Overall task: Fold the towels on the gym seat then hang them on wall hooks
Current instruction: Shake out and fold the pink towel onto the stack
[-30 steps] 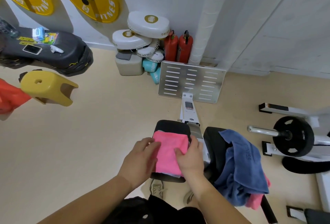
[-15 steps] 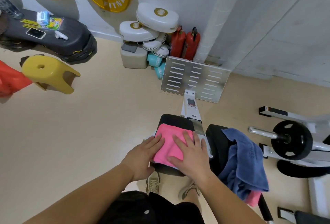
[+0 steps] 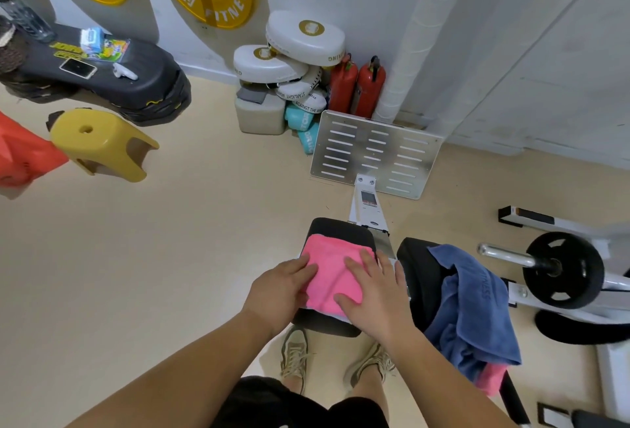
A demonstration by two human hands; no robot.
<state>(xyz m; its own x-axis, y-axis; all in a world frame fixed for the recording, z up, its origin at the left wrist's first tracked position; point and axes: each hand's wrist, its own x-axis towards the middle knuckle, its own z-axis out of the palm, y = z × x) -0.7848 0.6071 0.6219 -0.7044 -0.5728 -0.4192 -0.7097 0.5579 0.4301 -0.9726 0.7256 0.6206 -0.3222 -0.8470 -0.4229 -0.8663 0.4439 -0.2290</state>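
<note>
Where the blue towel (image 3: 477, 308) hangs just right of the right hand (image 3: 375, 294), it hides most of another pink cloth (image 3: 491, 380). Beneath both hands the black seat (image 3: 337, 228) is largely covered by the folded pink towel (image 3: 332, 270); left hand (image 3: 279, 291) and right press it with flat, straight fingers.
</note>
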